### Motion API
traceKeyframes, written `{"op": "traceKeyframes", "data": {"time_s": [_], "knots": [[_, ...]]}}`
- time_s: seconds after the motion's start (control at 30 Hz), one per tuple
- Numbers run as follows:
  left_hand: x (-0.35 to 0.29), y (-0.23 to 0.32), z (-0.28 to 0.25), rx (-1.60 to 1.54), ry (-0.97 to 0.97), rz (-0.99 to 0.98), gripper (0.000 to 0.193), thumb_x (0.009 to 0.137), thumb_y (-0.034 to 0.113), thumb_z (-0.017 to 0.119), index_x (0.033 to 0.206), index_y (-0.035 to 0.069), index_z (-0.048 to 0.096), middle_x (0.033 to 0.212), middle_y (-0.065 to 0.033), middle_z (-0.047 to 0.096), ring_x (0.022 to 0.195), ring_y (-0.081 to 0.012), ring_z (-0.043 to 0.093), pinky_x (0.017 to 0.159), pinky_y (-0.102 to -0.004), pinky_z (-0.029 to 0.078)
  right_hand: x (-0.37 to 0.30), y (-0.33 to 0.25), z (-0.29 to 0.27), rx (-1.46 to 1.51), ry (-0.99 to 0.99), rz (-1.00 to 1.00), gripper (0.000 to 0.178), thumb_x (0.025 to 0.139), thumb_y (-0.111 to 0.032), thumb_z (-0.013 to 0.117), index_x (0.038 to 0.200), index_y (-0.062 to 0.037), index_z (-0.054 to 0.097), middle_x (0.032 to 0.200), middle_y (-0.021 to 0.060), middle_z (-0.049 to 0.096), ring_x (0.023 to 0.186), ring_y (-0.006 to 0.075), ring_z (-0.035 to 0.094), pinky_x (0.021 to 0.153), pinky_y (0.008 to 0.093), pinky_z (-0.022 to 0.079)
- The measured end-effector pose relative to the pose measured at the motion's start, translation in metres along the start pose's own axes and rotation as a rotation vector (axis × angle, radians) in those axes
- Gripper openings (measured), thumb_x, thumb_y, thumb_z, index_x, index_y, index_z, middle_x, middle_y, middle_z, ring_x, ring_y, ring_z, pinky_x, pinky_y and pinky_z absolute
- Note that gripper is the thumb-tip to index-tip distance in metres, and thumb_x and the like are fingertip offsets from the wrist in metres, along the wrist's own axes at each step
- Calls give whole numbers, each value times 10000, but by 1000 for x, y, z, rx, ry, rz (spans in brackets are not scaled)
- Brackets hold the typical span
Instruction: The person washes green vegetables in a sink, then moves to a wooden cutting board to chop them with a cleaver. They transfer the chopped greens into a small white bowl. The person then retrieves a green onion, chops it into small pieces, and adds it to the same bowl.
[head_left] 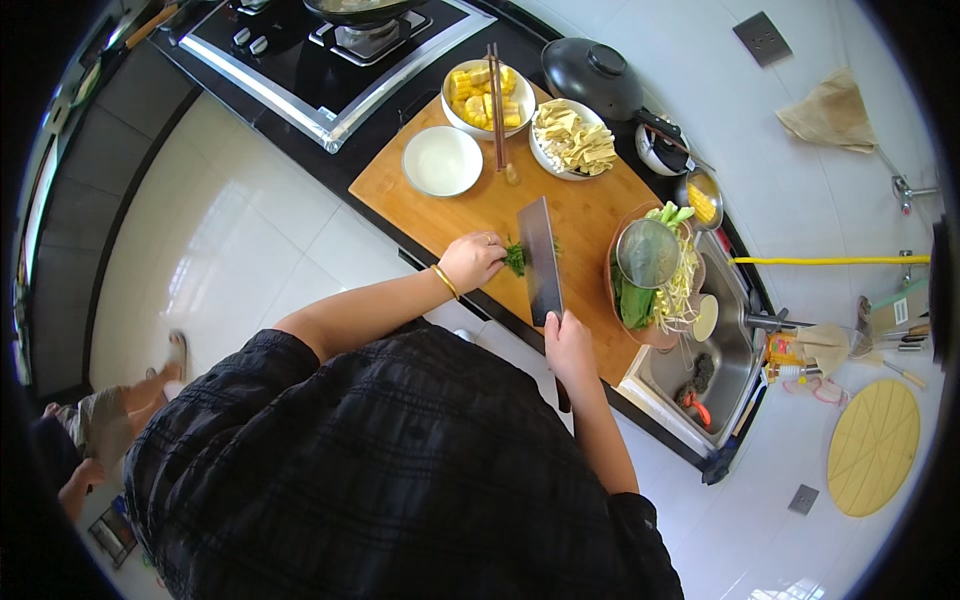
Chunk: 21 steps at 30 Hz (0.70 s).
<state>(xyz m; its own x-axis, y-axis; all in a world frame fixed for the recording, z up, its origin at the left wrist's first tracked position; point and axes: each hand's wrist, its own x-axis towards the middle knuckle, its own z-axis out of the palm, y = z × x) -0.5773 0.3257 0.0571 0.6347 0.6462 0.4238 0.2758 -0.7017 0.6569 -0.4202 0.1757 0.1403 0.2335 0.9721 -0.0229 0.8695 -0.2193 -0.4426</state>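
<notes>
My right hand (568, 345) grips the handle of a cleaver (541, 258), whose broad dark blade stands over a wooden cutting board (590, 215). Just left of the blade lies a small bunch of chopped green herbs (515, 256). Closed fingers of my left hand (474, 262) press on the herbs' left end, close to the blade. A few green bits show on the blade's far side. Farther back on the board are an empty white bowl (442, 161), a bowl of corn pieces (470, 92) with chopsticks (496, 110) across it, and a bowl of pale yellow strips (573, 140).
At the right, a basket of greens and sprouts (640, 290) carries a round strainer (648, 253) beside the steel sink (725, 385). A black lid (592, 80) leans at the back wall. The gas stove (330, 60) holds a pan (362, 8). Another person (105, 425) is at the left.
</notes>
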Motion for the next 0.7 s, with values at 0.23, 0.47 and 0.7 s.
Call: {"op": "traceKeyframes", "data": {"time_s": [0.23,0.47,0.7], "knots": [[-1,-4,10,59,-31,8,62,672,85,624,714,41,612,776,-62,578,751,-250,566,674,-346,468,7,-14,9,33,-173,197,322,878,-246,411,753,33,512,705,276,562,683,441,548,615,507,423],[2,0,8,125,-70,7,68,671,92,626,716,44,610,780,-68,577,756,-252,566,672,-340,472,40,-4,43,257,-69,355,317,875,-241,431,733,36,491,674,259,563,660,439,550,607,489,446],[1,2,-11,12,-33,-94,91,677,120,632,727,48,611,769,-77,586,733,-266,567,654,-351,473,10,3,13,139,-14,120,303,888,-225,445,713,23,454,570,180,519,486,321,527,459,409,420]]}}
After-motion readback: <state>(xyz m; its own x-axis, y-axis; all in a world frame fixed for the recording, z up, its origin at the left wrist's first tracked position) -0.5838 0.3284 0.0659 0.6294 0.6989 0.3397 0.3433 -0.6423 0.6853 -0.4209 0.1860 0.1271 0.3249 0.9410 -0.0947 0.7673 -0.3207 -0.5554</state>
